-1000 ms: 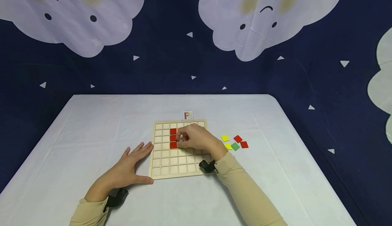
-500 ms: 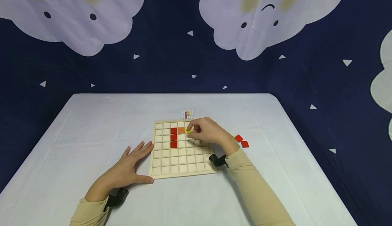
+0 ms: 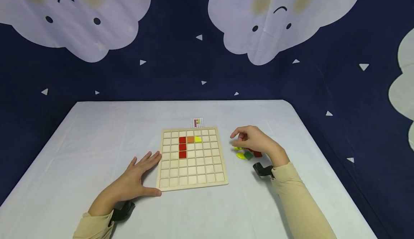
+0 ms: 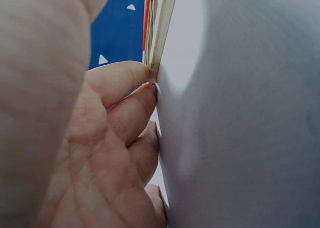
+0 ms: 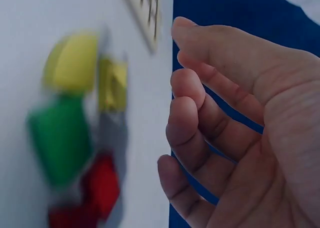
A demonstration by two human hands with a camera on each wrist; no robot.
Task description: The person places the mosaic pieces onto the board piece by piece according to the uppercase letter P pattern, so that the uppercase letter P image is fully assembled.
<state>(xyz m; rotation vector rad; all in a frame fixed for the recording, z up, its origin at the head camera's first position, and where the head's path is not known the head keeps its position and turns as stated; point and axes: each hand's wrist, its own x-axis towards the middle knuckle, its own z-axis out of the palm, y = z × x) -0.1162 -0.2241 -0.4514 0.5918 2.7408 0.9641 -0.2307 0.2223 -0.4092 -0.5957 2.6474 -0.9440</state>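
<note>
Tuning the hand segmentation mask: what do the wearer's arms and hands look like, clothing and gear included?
Left hand and right hand: bare, no gloves. Left sleeve and right sleeve: plain beige. Left wrist camera and right wrist camera: black, beside the cuffs. No cables visible.

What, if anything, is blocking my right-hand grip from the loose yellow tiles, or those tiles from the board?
Nothing visible. The right wrist view shows open space between your right-hand grip and the loose yellow tiles; only white tabletop separates the tiles from the board.

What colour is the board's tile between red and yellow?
That tile is orange, clearest in head view.
</note>
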